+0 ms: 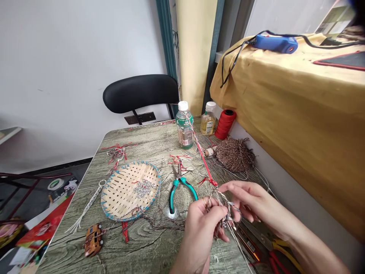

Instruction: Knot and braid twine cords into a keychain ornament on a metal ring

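My left hand (202, 224) pinches a bundle of twisted brown-and-white cords (218, 205) between thumb and fingers. Curled around the other side of the bundle, my right hand (251, 198) grips strands, its fingertips close to a red knot (213, 183). From that knot a taut red cord (203, 158) runs up to a green-labelled bottle (184, 127). Small shiny beads hang among the strands by my fingers. Teal-handled pliers (177, 186) lie left of my hands. A woven bamboo tray (116, 194) holds a pile of silver beads (144, 188).
A brown cord bundle (235, 154), red thread spool (226, 125) and small yellowish bottle (208, 121) stand along the right wall. Yellow-handled scissors (285, 253) lie beneath my right forearm. An orange toy car (93, 240) and white braided cord (89, 207) lie left.
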A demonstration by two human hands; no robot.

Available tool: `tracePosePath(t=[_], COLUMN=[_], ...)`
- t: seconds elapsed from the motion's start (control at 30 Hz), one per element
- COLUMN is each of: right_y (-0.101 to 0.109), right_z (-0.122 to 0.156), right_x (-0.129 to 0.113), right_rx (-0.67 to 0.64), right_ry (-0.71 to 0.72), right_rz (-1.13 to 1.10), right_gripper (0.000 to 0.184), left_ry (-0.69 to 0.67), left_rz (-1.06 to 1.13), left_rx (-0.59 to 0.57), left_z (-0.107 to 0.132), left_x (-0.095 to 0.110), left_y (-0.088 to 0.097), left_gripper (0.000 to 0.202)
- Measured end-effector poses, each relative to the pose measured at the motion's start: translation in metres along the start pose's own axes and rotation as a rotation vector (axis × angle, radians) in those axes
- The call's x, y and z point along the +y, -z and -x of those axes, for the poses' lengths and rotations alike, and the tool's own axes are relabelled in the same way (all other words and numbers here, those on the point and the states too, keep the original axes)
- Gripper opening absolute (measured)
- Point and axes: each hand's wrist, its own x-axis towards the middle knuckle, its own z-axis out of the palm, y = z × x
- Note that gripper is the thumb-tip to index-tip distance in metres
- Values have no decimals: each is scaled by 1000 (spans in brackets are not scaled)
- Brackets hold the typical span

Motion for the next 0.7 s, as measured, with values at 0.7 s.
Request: tracePosePath(t=[0.7], right_y=[-10], right_z=[-2], right_x=[-8], right_rx=[1], right_ry=[-4], right_rz=[-142], right_gripper=[16], left_ry=[-86], left_rz=[-256], left_rx=[153], left_z=[-1], left_x=[-9], left_y=[2], left_gripper=[15])
